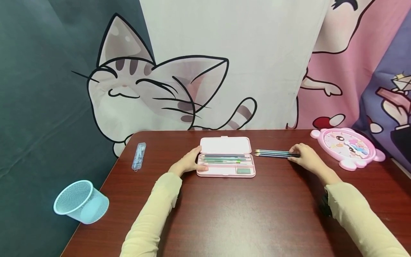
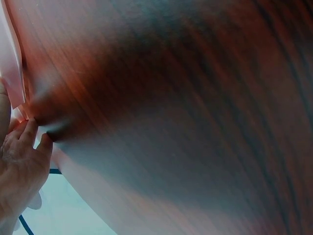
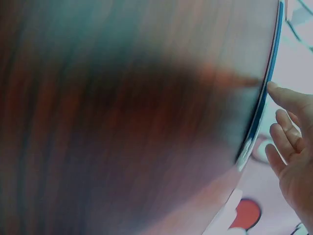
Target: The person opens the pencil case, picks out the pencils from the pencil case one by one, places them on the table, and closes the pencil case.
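In the head view an open pink pencil case (image 1: 226,175) lies on the table, its white-lined lid (image 1: 224,145) folded back. Several pencils (image 1: 221,160) and a grey-green eraser (image 1: 243,171) sit inside. My left hand (image 1: 186,163) holds the case's left side, thumb over the front tray and fingers by the hinge. To the right of the case, dark-striped pencils (image 1: 273,154) lie side by side, points toward it. My right hand (image 1: 305,157) pinches their far ends. The right wrist view shows the thumb (image 3: 288,98) against the pencils (image 3: 264,98).
A pink animal-shaped clock (image 1: 348,144) lies at the right, just beyond my right hand. On the left are a small clear blue case (image 1: 139,157) and a light-blue mesh pen cup (image 1: 81,202) at the table's edge. A cat-print curtain (image 1: 205,92) hangs behind.
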### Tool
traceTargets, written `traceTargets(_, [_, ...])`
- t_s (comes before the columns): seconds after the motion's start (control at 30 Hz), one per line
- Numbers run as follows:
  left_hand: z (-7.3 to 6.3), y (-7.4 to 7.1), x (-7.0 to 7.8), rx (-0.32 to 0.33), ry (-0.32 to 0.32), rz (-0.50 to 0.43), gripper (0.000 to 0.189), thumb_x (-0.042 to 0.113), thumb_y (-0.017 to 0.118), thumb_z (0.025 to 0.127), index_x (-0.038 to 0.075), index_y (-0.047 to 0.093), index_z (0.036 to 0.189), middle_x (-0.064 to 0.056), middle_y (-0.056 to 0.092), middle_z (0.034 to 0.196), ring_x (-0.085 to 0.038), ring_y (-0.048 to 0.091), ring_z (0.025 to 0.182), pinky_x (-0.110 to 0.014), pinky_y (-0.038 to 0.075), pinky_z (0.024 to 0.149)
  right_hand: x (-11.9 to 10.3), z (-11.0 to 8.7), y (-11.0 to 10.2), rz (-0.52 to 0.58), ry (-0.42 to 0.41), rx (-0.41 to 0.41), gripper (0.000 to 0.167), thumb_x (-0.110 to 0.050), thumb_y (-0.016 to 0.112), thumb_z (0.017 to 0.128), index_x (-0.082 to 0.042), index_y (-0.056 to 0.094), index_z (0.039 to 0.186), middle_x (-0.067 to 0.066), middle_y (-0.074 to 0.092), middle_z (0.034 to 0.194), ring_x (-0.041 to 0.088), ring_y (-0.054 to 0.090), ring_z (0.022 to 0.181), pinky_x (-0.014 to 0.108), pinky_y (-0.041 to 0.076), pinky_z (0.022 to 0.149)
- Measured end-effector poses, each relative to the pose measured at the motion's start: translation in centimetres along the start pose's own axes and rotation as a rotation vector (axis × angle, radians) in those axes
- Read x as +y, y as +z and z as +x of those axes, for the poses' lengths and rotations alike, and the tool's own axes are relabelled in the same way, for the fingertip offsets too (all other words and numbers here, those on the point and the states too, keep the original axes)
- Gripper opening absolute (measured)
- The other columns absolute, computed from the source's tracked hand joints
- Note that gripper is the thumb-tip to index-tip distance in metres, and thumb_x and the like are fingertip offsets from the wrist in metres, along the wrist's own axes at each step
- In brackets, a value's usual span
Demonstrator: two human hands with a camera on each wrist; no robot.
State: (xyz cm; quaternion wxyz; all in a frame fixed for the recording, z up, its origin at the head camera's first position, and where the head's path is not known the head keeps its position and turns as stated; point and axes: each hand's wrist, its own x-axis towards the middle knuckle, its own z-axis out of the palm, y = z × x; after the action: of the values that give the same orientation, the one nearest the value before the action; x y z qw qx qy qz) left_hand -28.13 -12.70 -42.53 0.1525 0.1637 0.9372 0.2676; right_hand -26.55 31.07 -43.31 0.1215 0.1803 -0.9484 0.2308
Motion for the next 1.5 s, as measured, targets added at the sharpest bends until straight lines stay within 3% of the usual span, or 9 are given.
traceTargets(0.2, [0.0,0.0,0.0,0.004,0.003,0.007,0.098,0.033,0.075,0.074,-0.001,0.017,0.145,-0.018,0.019,0.151,-0.028,0.02,0.14,-0.041,0.02,0.114,-3.3,1.7,1.4,0.119,-0.022,-0.022,0.02,-0.004,0.073,0.072,0.006,0.062,0.087,0.016,0.06,0.077,0.026,0.056,0.071,0.032,0.044,0.065])
traceTargets(0.5, [0.0,0.1,-0.2,-0.003,-0.013,0.015,0.099,0.036,0.075,0.074,0.001,0.016,0.145,-0.016,0.018,0.152,-0.026,0.019,0.141,-0.04,0.019,0.114,-7.9,4.2,3.5,0.232,0.023,-0.143,0.02,-0.01,0.07,0.078,0.002,0.064,0.092,0.012,0.066,0.083,0.02,0.06,0.076,0.031,0.049,0.069])
traceTargets(0.63, [0.1,0.2,-0.4,-0.005,-0.012,0.023,0.099,0.037,0.075,0.074,0.001,0.017,0.145,-0.016,0.018,0.152,-0.026,0.018,0.141,-0.039,0.019,0.115,-9.4,4.7,4.2,0.268,-0.006,-0.162,0.017,-0.009,0.07,0.078,0.001,0.066,0.091,0.011,0.067,0.082,0.017,0.059,0.074,0.027,0.048,0.067])
traceTargets(0.77, [0.0,0.2,-0.4,0.0,-0.006,0.024,0.099,0.036,0.075,0.073,0.0,0.017,0.145,-0.017,0.019,0.151,-0.027,0.019,0.14,-0.04,0.02,0.114,-10.8,5.1,4.9,0.246,-0.067,-0.226,0.013,-0.007,0.069,0.078,-0.001,0.066,0.089,0.009,0.068,0.082,0.016,0.059,0.074,0.03,0.05,0.068])
traceTargets(0.93, [0.0,0.2,-0.2,0.003,0.002,0.016,0.098,0.035,0.075,0.074,-0.001,0.017,0.145,-0.018,0.019,0.151,-0.028,0.02,0.14,-0.04,0.02,0.114,-11.8,5.4,5.7,0.128,-0.137,-0.294,0.012,-0.008,0.07,0.077,-0.003,0.067,0.088,0.006,0.069,0.083,0.016,0.063,0.078,0.036,0.053,0.072])
traceTargets(1.13, [-0.1,0.3,-0.1,0.005,0.006,0.019,0.098,0.034,0.075,0.074,-0.001,0.017,0.145,-0.018,0.019,0.151,-0.028,0.02,0.14,-0.039,0.02,0.114,-12.6,5.7,6.2,-0.089,-0.241,-0.265,0.011,-0.011,0.073,0.073,-0.008,0.07,0.084,0.001,0.066,0.078,0.013,0.06,0.072,0.033,0.05,0.068])
traceTargets(1.23, [0.0,0.3,-0.1,0.01,0.004,0.024,0.098,0.034,0.075,0.074,-0.001,0.017,0.145,-0.018,0.019,0.151,-0.028,0.02,0.14,-0.039,0.02,0.114,-12.8,6.0,6.4,-0.147,-0.272,-0.244,0.009,-0.014,0.074,0.073,-0.01,0.07,0.08,-0.001,0.063,0.075,0.012,0.058,0.068,0.03,0.048,0.063])
traceTargets(1.37, [0.1,0.2,-0.2,0.013,0.008,0.027,0.098,0.034,0.075,0.074,-0.002,0.017,0.144,-0.018,0.019,0.151,-0.027,0.02,0.14,-0.04,0.021,0.114,-12.8,6.1,6.4,-0.138,-0.257,-0.245,0.006,-0.015,0.072,0.075,-0.011,0.07,0.079,-0.002,0.059,0.075,0.012,0.057,0.068,0.029,0.048,0.063])
traceTargets(1.5, [0.1,0.1,-0.2,0.016,0.017,0.027,0.099,0.034,0.076,0.073,-0.002,0.017,0.144,-0.018,0.019,0.151,-0.028,0.02,0.14,-0.04,0.021,0.114,-12.3,6.1,6.1,-0.012,-0.204,-0.252,0.006,-0.011,0.069,0.079,-0.007,0.067,0.083,0.002,0.06,0.078,0.015,0.06,0.074,0.033,0.051,0.068])
